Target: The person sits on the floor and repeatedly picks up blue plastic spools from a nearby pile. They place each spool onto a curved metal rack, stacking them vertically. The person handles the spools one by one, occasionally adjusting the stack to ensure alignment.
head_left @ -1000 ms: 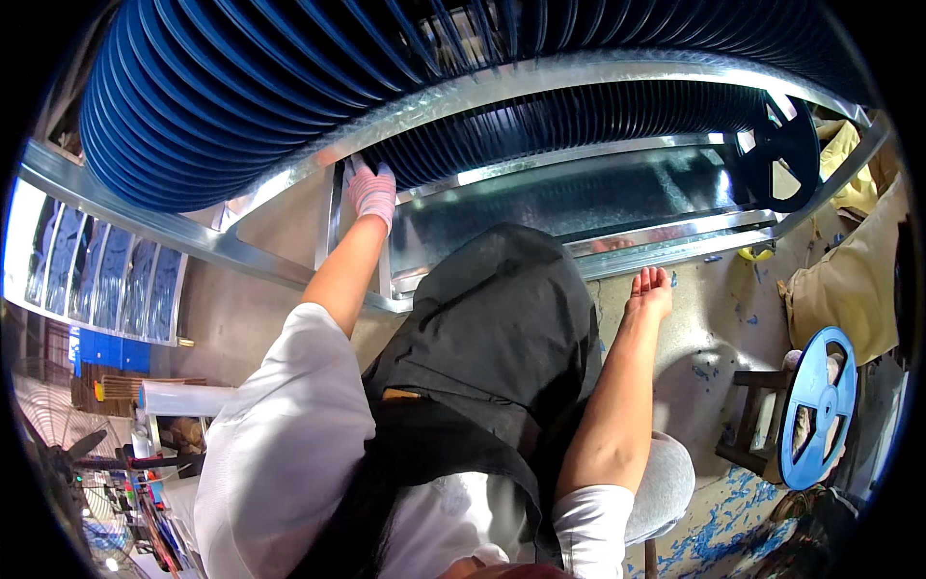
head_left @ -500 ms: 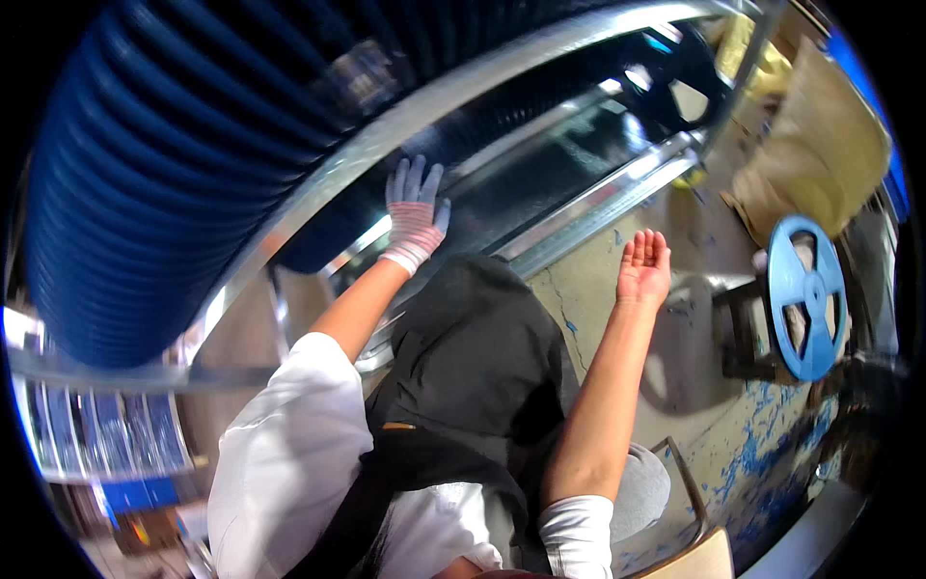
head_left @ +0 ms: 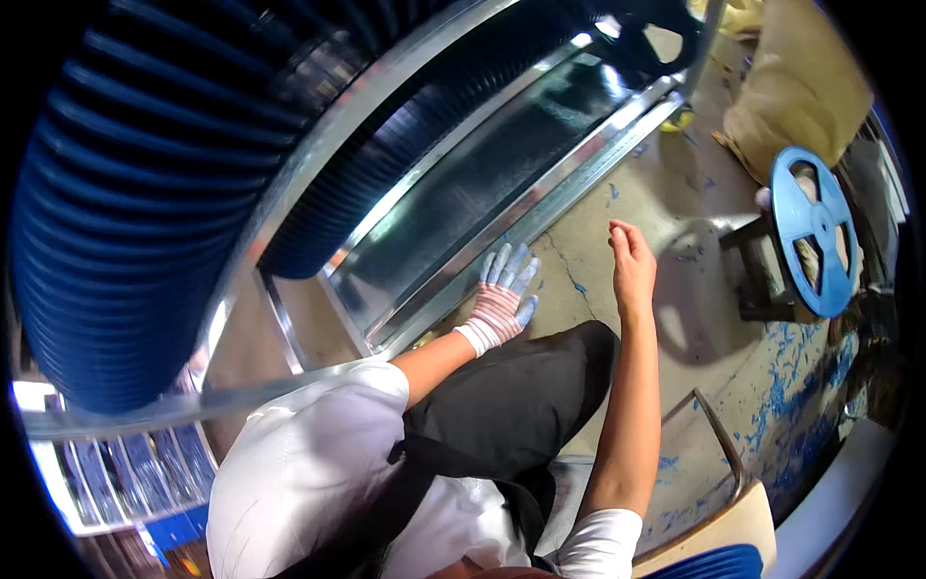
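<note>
My left hand [head_left: 502,299], in a grey glove with a striped red-and-white cuff, hangs over my lap with its fingers spread and nothing in it. Its fingertips are nearest the lower metal rail [head_left: 579,174] of a rack; whether they touch it I cannot tell. My right hand [head_left: 633,265] is bare and raised over the floor, its fingers loosely bent, with no object visible in it. Left of my hands, the rack holds a large blue ribbed roll [head_left: 145,212] and a narrower dark blue one [head_left: 386,159] beside a dark, shiny panel [head_left: 473,183].
A light-blue spoked reel [head_left: 815,232] leans on a dark stool-like stand [head_left: 757,265] at the right. Behind it is a tan sack [head_left: 801,87]. Blue scraps [head_left: 772,425] litter the floor. A wooden chair [head_left: 714,526] stands at the lower right, with another metal rail [head_left: 193,405] at the left.
My left hand has drawn back and right from the rack, toward my knee. My right hand has turned from palm-up to edge-on, with its fingers bending. My view and legs have shifted.
</note>
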`<action>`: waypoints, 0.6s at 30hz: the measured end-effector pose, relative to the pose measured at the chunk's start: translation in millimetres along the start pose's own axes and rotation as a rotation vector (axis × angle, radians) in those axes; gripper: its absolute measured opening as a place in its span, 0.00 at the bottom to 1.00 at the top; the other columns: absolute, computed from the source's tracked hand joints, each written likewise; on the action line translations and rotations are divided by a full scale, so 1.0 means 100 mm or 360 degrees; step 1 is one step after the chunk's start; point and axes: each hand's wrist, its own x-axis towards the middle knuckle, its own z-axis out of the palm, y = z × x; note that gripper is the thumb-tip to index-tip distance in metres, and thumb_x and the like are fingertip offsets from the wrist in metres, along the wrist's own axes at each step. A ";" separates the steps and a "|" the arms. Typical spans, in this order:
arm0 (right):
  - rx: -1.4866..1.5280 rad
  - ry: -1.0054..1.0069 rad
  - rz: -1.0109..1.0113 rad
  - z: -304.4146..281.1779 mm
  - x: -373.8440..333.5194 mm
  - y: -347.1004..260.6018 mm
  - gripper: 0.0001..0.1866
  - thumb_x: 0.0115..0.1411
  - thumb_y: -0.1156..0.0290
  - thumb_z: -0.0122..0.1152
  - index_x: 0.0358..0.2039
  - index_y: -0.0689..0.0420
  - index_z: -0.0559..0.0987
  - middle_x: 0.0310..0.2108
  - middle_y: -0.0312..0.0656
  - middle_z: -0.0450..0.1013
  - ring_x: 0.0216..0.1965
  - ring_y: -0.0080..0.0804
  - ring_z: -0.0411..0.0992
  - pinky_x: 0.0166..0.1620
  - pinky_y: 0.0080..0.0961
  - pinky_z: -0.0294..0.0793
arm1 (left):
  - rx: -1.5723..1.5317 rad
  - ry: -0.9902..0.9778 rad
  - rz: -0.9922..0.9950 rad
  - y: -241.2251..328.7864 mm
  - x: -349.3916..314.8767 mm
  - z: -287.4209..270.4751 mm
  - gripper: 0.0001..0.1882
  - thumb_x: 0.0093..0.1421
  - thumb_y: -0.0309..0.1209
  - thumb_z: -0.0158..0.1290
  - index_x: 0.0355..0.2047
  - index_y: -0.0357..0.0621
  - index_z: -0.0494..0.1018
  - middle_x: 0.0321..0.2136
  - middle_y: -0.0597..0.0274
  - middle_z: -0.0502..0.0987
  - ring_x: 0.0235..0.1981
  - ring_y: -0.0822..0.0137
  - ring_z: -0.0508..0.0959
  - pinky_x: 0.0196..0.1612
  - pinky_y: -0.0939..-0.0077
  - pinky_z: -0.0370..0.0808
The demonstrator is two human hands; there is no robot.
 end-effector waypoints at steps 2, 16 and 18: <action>0.0065 -0.0294 -0.0102 0.34 -0.10 0.13 0.15 0.61 0.64 0.52 0.45 0.58 0.76 0.43 0.46 0.74 0.43 0.33 0.73 0.47 0.27 0.70 | 0.0105 0.0048 -0.0144 -0.03 -0.05 -0.01 0.36 0.53 0.38 0.51 0.62 0.48 0.55 0.64 0.48 0.49 0.65 0.44 0.47 0.65 0.50 0.43; -0.1284 -0.0825 -0.1243 2.15 -1.11 0.43 0.30 0.61 0.48 0.47 0.60 0.45 0.62 0.65 0.35 0.53 0.68 0.38 0.44 0.64 0.55 0.40 | -0.1130 -0.0079 -0.0410 0.11 -1.47 -2.14 0.26 0.64 0.35 0.45 0.60 0.38 0.58 0.57 0.53 0.65 0.62 0.59 0.61 0.63 0.68 0.54; -0.1349 -0.0742 -0.1196 2.18 -1.11 0.48 0.28 0.60 0.50 0.48 0.60 0.44 0.63 0.64 0.33 0.54 0.67 0.37 0.45 0.64 0.56 0.40 | -0.0796 -0.0288 -0.0361 0.23 -1.59 -2.37 0.26 0.62 0.34 0.46 0.58 0.37 0.61 0.54 0.50 0.69 0.58 0.53 0.66 0.61 0.64 0.58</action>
